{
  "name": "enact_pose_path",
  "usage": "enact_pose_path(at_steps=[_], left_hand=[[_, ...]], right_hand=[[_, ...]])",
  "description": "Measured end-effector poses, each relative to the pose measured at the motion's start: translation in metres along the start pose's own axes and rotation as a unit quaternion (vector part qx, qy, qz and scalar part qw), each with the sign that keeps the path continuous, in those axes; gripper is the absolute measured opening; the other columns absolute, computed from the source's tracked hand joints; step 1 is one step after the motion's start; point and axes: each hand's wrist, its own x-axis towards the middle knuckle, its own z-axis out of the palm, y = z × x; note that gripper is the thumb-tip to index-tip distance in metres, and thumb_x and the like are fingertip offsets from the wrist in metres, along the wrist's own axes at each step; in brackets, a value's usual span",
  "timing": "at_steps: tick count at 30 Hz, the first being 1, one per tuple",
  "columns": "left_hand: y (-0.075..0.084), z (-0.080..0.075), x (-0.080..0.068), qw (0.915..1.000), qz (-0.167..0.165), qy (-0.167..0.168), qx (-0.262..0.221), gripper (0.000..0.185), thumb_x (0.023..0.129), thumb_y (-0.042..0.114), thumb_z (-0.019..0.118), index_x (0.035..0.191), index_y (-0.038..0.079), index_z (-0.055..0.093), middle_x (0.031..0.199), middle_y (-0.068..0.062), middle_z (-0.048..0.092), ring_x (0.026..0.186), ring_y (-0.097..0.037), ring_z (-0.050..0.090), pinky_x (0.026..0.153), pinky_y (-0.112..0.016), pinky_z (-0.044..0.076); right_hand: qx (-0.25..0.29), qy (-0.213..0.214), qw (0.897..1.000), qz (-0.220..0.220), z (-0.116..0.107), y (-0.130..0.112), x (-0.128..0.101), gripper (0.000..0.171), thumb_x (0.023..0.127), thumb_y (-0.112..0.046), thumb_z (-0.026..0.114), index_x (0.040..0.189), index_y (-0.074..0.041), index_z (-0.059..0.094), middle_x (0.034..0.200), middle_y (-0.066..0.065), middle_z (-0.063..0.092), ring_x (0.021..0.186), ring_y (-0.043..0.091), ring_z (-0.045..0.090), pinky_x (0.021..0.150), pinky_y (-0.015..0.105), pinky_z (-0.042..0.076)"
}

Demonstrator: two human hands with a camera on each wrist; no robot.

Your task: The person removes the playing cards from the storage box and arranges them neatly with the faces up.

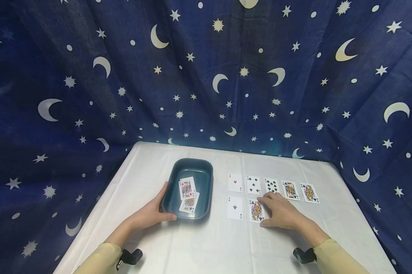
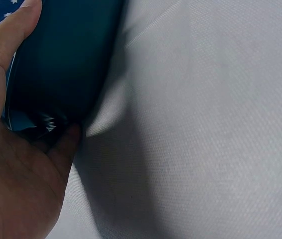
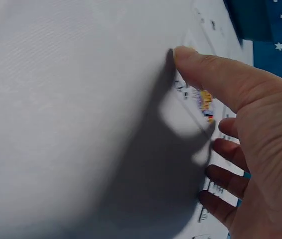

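Left hand (image 1: 151,213): grips near-left corner of the tray (image 1: 206,179); thumb along near wall, fingers up the left wall. Left wrist view: palm & thumb (image 2: 11,30) pressed on the dark wall (image 2: 61,59), tablecloth just beside.
Tray: dark teal, rectangular w/ rounded corners, on the table (image 1: 199,247) left of centre, well apart from the card rows.
In tray: 2 face cards (image 1: 188,195), face up, overlapping; upper one has red pips, lower one lies nearer & a bit right. Exact ranks too small to tell.
Right hand (image 1: 281,213): flat, palm down, fingers spread & relaxed, holds nothing. Fingertips reach the gap btw. the two rows, thumb side touching the face card (image 1: 255,210) in near row. Right wrist view: thumb (image 3: 206,67) tip down on the cloth at the card's edge, other fingers loosely bent over the cards.
Far row, L to R: ace of hearts (image 1: 235,183), spade card (image 1: 253,185), 2nd spade card w/ more pips (image 1: 271,185), face card (image 1: 290,190), another face card (image 1: 309,193). All face up, side by side, small gaps.
Near row: black ace (image 1: 234,207) under the ace of hearts; face card just right of it, partly under right hand.
Table: white cloth, creased.
Backdrop (image 1: 206,76): dark blue fabric w/ moons & stars, hung behind & on both sides.
Sleeves: pale yellow, both forearms; black wrist mounts (image 1: 130,257) at near edge.
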Motion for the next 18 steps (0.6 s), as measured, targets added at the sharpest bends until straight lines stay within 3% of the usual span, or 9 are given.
enact_pose_path(at_steps=[9,18], left_hand=[[0.002,0.001,0.0,1.0,-0.001,-0.002,-0.004,0.129,0.079,0.039,0.089,0.166,0.018,-0.004,0.172,-0.008,0.001,0.155,-0.032,0.007,0.122,-0.054,0.02],[0.003,0.0,-0.002,1.0,-0.006,0.001,0.001,0.13,0.08,0.04,0.089,0.166,0.017,-0.005,0.172,-0.009,0.0,0.155,-0.034,0.006,0.122,-0.055,0.018]], right_hand=[[0.009,0.026,0.999,-0.022,-0.015,-0.01,0.014,0.087,0.072,-0.053,0.089,0.142,-0.011,0.061,0.138,0.01,0.058,0.128,0.034,0.051,0.107,0.058,0.042],[0.031,0.03,0.998,-0.038,-0.032,-0.051,0.051,0.082,0.079,-0.049,0.086,0.148,-0.017,0.056,0.147,0.007,0.054,0.138,0.031,0.044,0.113,0.057,0.037]])
